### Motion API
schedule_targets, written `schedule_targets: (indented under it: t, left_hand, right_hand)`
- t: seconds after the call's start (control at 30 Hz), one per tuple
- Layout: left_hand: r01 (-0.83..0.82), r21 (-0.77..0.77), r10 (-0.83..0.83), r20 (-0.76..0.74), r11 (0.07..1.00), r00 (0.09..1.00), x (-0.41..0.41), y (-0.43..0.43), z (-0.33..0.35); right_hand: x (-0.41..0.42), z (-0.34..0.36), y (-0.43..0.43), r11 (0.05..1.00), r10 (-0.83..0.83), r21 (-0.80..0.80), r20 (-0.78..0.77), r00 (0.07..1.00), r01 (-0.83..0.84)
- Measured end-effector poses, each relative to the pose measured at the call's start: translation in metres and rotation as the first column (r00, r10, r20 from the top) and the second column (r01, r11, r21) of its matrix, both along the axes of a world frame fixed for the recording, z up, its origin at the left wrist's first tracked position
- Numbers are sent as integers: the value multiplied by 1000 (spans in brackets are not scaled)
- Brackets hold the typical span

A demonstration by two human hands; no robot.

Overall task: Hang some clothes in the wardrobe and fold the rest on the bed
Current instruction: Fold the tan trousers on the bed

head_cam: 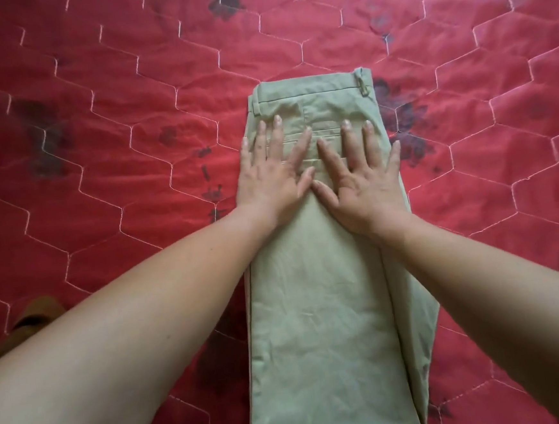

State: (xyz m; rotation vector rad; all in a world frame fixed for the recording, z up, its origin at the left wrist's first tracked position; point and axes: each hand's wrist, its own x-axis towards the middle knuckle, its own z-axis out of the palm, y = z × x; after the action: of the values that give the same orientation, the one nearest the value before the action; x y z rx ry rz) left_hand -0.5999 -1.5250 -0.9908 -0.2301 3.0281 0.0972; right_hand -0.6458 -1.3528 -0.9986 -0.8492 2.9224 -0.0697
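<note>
Pale khaki trousers (321,292) lie flat on the red quilted bed (97,125), apparently folded leg over leg, waistband farthest away, back pocket upward.

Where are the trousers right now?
The trousers lie in the middle of the red quilt, under the left hand and right hand.

The trousers (324,292) are matt, lightly creased woven cloth (khaki), lying on a quilted, stitched cloth bedspread (97,125) with a faint sheen.
</note>
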Motion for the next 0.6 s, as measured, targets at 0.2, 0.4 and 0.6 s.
schedule_targets:
  t: [0.2,0.4,0.6]
  left_hand:
    - [-2,40,4,-49,999,999,0,-4,-12]
    - [13,-57,-14,-15,998,1000,49,19,7]
    - [61,49,-66,114,997,991,203,55,-1]
  right_hand:
    - [-4,-15,1,999,-18,-36,17,1000,19]
    - [33,8,10,997,-68,-24,79,995,70]
    - [184,6,98,999,-9,-47,154,988,16]
